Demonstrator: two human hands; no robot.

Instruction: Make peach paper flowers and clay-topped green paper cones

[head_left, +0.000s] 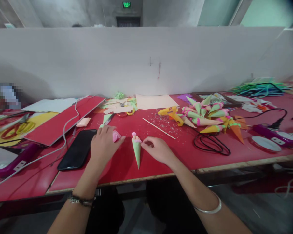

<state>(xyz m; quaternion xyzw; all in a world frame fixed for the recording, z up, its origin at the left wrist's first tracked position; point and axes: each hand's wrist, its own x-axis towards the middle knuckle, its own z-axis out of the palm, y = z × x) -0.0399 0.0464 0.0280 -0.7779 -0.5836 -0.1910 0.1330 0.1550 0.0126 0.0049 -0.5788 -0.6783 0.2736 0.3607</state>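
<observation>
A light green paper cone (136, 152) with a pink frilled top lies on the red table between my hands, its tip toward the front edge. Close to its top right, my right hand (157, 149) has thumb and forefinger brought together; whether anything small is between them is hidden. My left hand (104, 143) is spread, palm down, with its thumb and fingers apart beside a small pink piece (116, 136). Just beyond the left fingers sits a green paper piece (106, 119).
Left of my left hand lies a black phone (77, 150). A yellow glue gun (171, 114), a thin stick (159, 128) and a pile of finished cones (202, 112) are further back and right. Purple power strips (274, 135) and cables flank the work area.
</observation>
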